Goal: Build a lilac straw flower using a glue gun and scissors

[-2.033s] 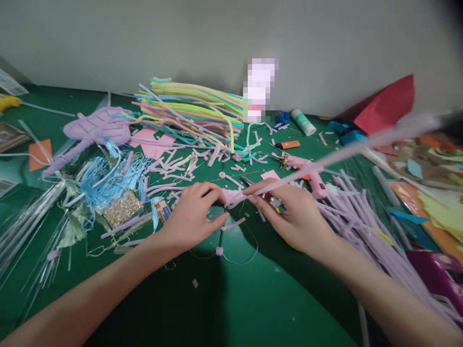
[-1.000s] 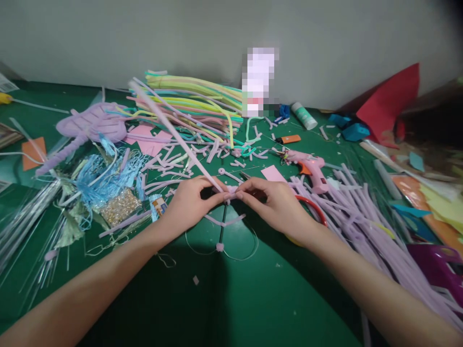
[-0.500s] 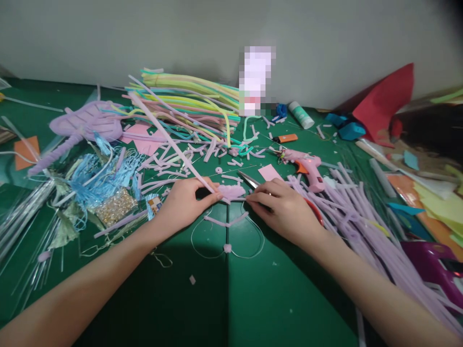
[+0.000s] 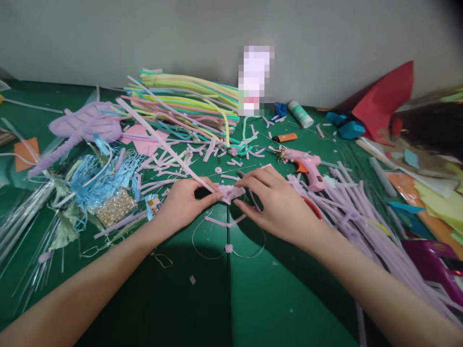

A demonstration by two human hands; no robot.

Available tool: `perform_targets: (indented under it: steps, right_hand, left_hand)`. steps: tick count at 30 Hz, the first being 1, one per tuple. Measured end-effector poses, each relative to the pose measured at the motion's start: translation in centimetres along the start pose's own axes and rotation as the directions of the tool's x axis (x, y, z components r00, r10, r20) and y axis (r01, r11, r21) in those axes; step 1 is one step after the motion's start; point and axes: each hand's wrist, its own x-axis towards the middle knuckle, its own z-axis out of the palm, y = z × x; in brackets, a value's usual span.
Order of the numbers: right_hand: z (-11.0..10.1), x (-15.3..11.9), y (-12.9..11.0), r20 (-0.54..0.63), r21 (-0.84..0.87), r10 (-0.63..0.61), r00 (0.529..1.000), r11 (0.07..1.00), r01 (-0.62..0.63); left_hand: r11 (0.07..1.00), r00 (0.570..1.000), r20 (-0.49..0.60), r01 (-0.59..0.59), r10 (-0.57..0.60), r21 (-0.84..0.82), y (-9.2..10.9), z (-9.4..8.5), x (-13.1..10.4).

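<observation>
My left hand (image 4: 195, 197) is closed in a pinch on a long lilac pipe cleaner (image 4: 162, 143), which slants up to the left. At its fingertips sits a small lilac pipe-cleaner piece (image 4: 233, 193) with an uneven, bumpy shape. My right hand (image 4: 269, 200) holds that piece's right part, forefinger at the upper edge and thumb at the lower. Just below lie a bent lilac stem (image 4: 220, 222) and a thin wire loop (image 4: 194, 245) with a small lilac ball (image 4: 228, 248). Scissors, mostly hidden, lie under my right hand, a red handle (image 4: 311, 208) showing.
Cut lilac bits and a bundle of coloured pipe cleaners (image 4: 191, 96) lie behind. A pink glue gun (image 4: 311, 168), orange lighter (image 4: 287, 138) and lilac stems (image 4: 361, 231) are on the right. Blue tassels (image 4: 94, 180) and a bag of beads (image 4: 116, 207) lie left.
My right hand has risen and turned, its fingers now parted around the small piece, which looks tilted. The long pipe cleaner's far end has swung left and down. My left hand keeps its pinch.
</observation>
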Motion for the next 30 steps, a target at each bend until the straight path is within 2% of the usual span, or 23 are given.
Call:
perform_targets:
  steps: [2, 5, 6, 8, 9, 10, 11, 12, 13, 14, 15, 16, 17, 18, 20, 24, 27, 30]
  right_hand:
    - [0.4, 0.5, 0.1, -0.016, -0.034, -0.029, 0.999, 0.999, 0.029]
    - [1.1, 1.0, 0.5, 0.070, -0.036, -0.102, 0.992, 0.994, 0.104]
    - [1.3, 1.1, 0.6, 0.101, -0.024, -0.116, 0.988, 0.993, 0.119]
    - [1.7, 1.1, 0.8, 0.132, 0.016, -0.114, 0.985, 0.993, 0.113]
    - [1.9, 1.1, 0.9, 0.133, 0.040, -0.107, 0.985, 0.994, 0.102]
    - [2.0, 1.1, 0.9, 0.133, 0.062, -0.101, 0.986, 0.994, 0.093]
    - [2.1, 1.1, 0.9, 0.134, 0.082, -0.099, 0.986, 0.993, 0.089]
    - [2.2, 1.1, 1.0, 0.134, 0.101, -0.103, 0.986, 0.991, 0.090]
    - [2.3, 1.0, 1.0, 0.135, 0.116, -0.110, 0.985, 0.989, 0.094]
    - [2.3, 1.0, 1.0, 0.133, 0.128, -0.118, 0.984, 0.987, 0.101]
    - [2.3, 0.9, 1.1, 0.127, 0.141, -0.125, 0.984, 0.984, 0.106]
    - [2.4, 0.8, 1.2, 0.121, 0.154, -0.127, 0.985, 0.982, 0.107]
    - [2.4, 0.7, 1.3, 0.110, 0.170, -0.122, 0.986, 0.980, 0.102]
    - [2.4, 0.6, 1.4, 0.099, 0.189, -0.110, 0.989, 0.978, 0.089]
    - [2.4, 0.3, 1.5, 0.081, 0.226, -0.075, 0.994, 0.973, 0.055]
    - [2.2, -0.4, 1.4, 0.066, 0.240, -0.041, 0.997, 0.970, 0.024]
    - [2.1, -0.8, 1.0, 0.039, 0.240, -0.028, 0.999, 0.971, 0.018]
    - [2.0, -1.1, 0.7, 0.028, 0.252, -0.013, 1.000, 0.968, 0.005]
  left_hand:
    - [1.000, 1.000, 0.014, -0.006, 0.006, -0.019, 0.0, 0.0, 0.1]
    - [0.999, 1.000, 0.023, 0.005, -0.004, -0.047, -0.2, 0.3, -0.1]
    - [0.998, 1.000, -0.018, 0.011, -0.012, -0.065, -0.2, 0.4, -0.2]
    - [0.996, 0.976, -0.218, 0.005, -0.025, -0.089, 0.0, 0.5, -0.8]
    - [0.997, 0.934, -0.358, -0.010, -0.019, -0.080, 0.2, 0.4, -1.1]
    - [0.999, 0.869, -0.495, -0.036, 0.014, -0.035, 0.5, 0.2, -1.5]
    - [0.996, 0.804, -0.589, -0.064, 0.085, 0.057, 0.8, -0.1, -1.9]
    - [0.982, 0.770, -0.616, -0.078, 0.169, 0.173, 1.2, -0.4, -2.2]
    - [0.940, 0.742, -0.600, -0.122, 0.299, 0.318, 1.5, -0.7, -2.4]
    - [0.857, 0.766, -0.464, -0.211, 0.444, 0.471, 1.7, -1.0, -2.5]
    - [0.750, 0.810, -0.245, -0.319, 0.533, 0.579, 1.8, -1.2, -2.4]
    - [0.651, 0.814, -0.039, -0.434, 0.580, 0.622, 1.8, -1.2, -2.3]
    - [0.604, 0.819, 0.131, -0.511, 0.559, 0.611, 1.6, -1.1, -2.1]
    - [0.600, 0.825, 0.199, -0.530, 0.530, 0.600, 1.3, -0.9, -1.8]
    - [0.621, 0.836, 0.246, -0.534, 0.491, 0.574, 0.7, -0.3, -1.3]
    - [0.644, 0.836, 0.196, -0.526, 0.513, 0.556, -0.2, 0.6, -0.6]
    - [0.622, 0.820, 0.173, -0.534, 0.546, 0.572, -0.2, 0.8, -0.5]
    - [0.631, 0.827, 0.176, -0.529, 0.535, 0.568, 0.0, 0.8, -0.7]
